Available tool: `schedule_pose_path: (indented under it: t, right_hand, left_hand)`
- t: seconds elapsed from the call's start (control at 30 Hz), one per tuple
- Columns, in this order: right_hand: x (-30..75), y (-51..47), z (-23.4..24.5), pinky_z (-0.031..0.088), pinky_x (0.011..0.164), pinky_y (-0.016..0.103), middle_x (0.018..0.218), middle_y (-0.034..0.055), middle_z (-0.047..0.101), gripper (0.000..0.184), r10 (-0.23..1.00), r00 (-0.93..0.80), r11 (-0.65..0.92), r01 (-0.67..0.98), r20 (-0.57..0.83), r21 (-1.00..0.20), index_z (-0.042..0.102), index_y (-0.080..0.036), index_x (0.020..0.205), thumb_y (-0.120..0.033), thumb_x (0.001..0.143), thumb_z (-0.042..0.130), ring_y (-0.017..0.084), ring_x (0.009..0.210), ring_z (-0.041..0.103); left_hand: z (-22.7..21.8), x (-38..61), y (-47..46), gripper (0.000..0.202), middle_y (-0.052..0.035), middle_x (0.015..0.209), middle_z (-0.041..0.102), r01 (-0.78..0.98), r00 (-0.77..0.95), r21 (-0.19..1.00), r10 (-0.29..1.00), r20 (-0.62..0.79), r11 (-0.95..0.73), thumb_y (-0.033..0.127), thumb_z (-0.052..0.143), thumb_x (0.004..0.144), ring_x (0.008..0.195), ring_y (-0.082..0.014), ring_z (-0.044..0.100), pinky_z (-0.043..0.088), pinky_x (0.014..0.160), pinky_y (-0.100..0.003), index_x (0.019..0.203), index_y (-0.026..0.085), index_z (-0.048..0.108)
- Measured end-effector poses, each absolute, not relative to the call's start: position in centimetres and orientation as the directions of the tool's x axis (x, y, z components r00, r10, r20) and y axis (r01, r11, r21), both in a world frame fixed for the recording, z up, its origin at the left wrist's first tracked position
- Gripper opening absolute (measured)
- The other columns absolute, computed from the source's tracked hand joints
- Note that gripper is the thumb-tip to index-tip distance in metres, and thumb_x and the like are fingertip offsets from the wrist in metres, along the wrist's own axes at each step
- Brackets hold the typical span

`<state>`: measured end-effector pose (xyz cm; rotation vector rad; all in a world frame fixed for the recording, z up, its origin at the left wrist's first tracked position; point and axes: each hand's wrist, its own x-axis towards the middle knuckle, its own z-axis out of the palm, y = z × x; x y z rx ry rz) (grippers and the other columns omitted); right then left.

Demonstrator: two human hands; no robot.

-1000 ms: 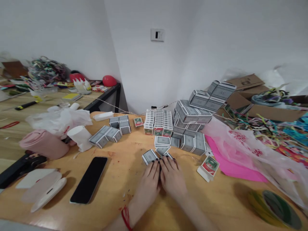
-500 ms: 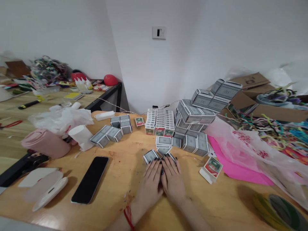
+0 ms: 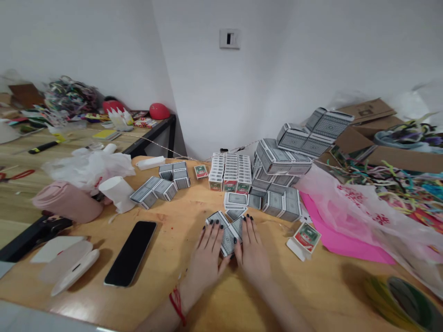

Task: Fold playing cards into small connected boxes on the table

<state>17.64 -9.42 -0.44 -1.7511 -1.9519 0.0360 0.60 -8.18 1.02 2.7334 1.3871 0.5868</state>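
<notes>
Grey-backed playing cards (image 3: 227, 237) lie on the table in front of me, joined in an angled shape. My left hand (image 3: 208, 251) rests along their left side, its fingers stretched out and the tips on the cards. On the right, my right hand (image 3: 254, 253) lies with fingers extended over the right-hand part, its thumb touching the cards near the middle. Both palms partly cover the lower ends of the cards. Just beyond, loose-looking card pieces (image 3: 236, 199) sit before rows of small card boxes (image 3: 230, 173).
Folded-card blocks form a leaning stack (image 3: 282, 159) at the back right; more blocks (image 3: 154, 191) stand left. A phone (image 3: 130, 253) and a pink roll (image 3: 67, 203) lie left. An opened card box (image 3: 306, 239), pink sheet (image 3: 341, 237) and tape roll (image 3: 408, 302) are right.
My hands have moved apart, the left one leftward and the right one slightly rightward, uncovering more of the cards between them. The view has shifted slightly.
</notes>
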Motion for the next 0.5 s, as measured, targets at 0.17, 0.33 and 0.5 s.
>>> schedule_pose_path:
  t: [0.17,0.33,0.5]
  right_hand:
    - [17.1,-9.8,-0.7,0.029,0.103,0.049,0.146,0.0134,0.02,0.061,0.925,0.125,0.102,0.827,0.358,-0.552,0.011,-0.013,0.141,-0.031,0.087,0.036,0.027,0.134,0.016]
    - [15.4,-11.4,-0.9,0.03,0.101,0.05,0.147,0.0191,0.012,0.088,0.911,0.331,-0.048,0.677,0.245,-0.735,-0.005,-0.01,0.141,-0.04,0.08,0.052,0.032,0.133,0.017]
    - [14.5,-11.9,-1.7,0.029,0.102,0.048,0.146,0.0183,0.016,0.087,0.912,0.359,-0.072,0.619,0.2,-0.782,-0.003,-0.011,0.141,-0.04,0.08,0.052,0.03,0.133,0.021]
  left_hand:
    - [2.4,0.1,-8.3,0.054,-0.0081,0.143,0.031,0.692,0.487,0.452,0.826,0.284,-0.563,0.034,0.043,0.085,0.133,-0.0247,0.022,0.03,0.104,-0.044,0.136,0.021,0.029]
    - [1.2,0.3,-5.7,0.052,-0.0096,0.143,0.031,0.448,0.068,0.85,0.959,0.276,-0.277,0.03,0.039,0.087,0.132,-0.0207,0.025,0.026,0.107,-0.044,0.136,0.02,0.027]
    - [0.3,0.8,-2.5,0.037,-0.0112,0.117,0.059,0.128,-0.047,0.991,0.998,0.046,-0.039,0.032,0.04,0.084,0.111,-0.0209,0.053,0.037,0.1,-0.039,0.11,0.013,0.058]
